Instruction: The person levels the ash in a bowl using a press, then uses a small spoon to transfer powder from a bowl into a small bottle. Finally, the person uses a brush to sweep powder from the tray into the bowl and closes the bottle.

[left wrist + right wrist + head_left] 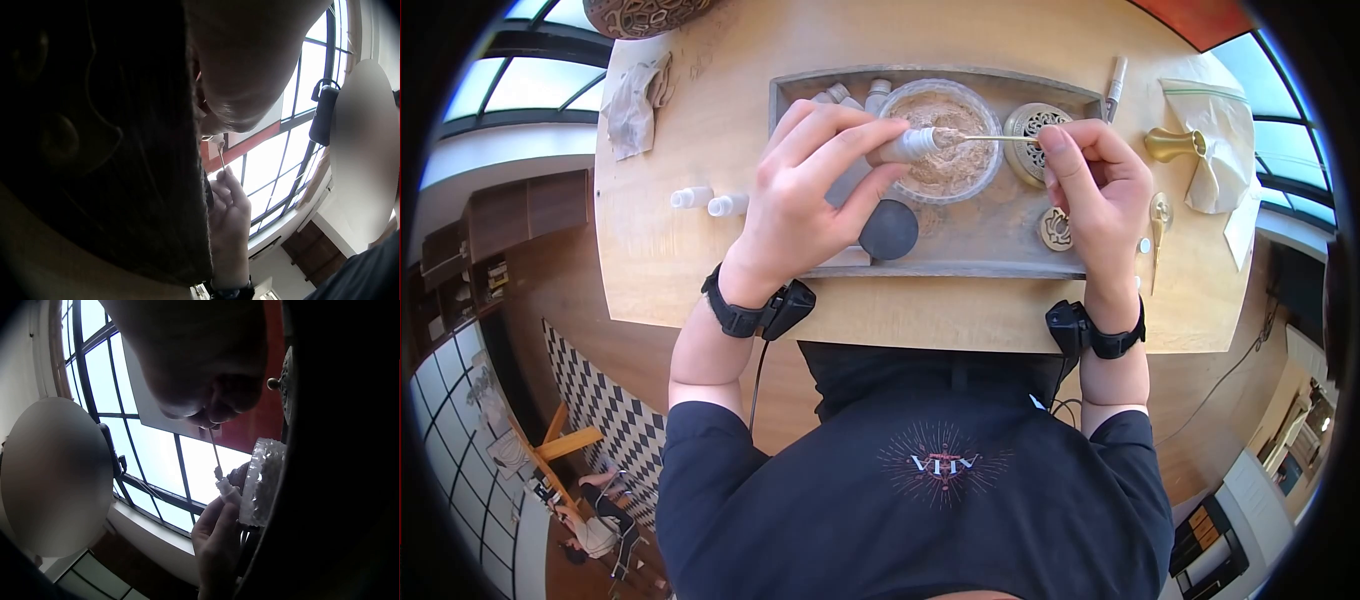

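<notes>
My left hand (802,188) holds a small whitish plastic vial (912,147) on its side, fingers above and thumb below, with its mouth facing right. Between thumb and fingers, my right hand (1106,190) pinches a thin metal scoop (998,138). A clump of brownish powder sits on the scoop's tip, right at the vial's mouth, as the right wrist view also shows with the vial (229,492). Under both lies a clear tub (992,110) of light-brown powder, standing in a grey wooden tray (960,268). A dark round disc (890,230) lies below my left fingers.
More vials (878,94) lie in the tray's upper left, and two vials (692,197) lie left of it. An openwork round lid (1025,128) and a lotus-patterned disc (1056,230) are near my right hand. Further right are a brass vessel (1172,145) and crumpled paper (1215,180).
</notes>
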Tool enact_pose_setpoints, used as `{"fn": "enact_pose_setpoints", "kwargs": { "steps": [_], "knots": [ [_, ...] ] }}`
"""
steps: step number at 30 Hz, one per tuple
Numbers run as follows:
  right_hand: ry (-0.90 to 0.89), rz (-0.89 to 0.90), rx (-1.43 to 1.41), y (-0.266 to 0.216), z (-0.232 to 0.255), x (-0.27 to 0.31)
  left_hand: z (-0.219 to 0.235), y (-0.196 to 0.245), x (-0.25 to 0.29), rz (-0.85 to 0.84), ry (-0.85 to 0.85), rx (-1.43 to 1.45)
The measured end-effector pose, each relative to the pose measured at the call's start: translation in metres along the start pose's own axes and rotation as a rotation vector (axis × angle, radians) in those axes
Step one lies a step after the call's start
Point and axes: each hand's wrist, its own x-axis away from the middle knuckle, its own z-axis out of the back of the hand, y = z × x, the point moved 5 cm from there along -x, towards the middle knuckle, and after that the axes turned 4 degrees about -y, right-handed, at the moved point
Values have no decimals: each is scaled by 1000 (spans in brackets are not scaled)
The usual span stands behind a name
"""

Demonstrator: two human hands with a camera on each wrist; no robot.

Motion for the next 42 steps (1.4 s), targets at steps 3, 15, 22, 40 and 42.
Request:
{"fn": "enact_pose_setpoints", "kwargs": {
  "steps": [3,15,22,40,42],
  "knots": [
    [-5,39,77,-2,-4,1,-1,1,1,-11,-11,-9],
    [122,412,301,-12,3,5,-1,-2,0,4,31,-8],
    [34,258,522,-5,-10,-2,0,-2,-1,11,22,-11],
    [55,108,119,-8,-5,6,-3,-3,1,-6,22,-8],
    [17,252,288,-15,-9,6,-3,-2,0,-6,5,-10]
  ]
}}
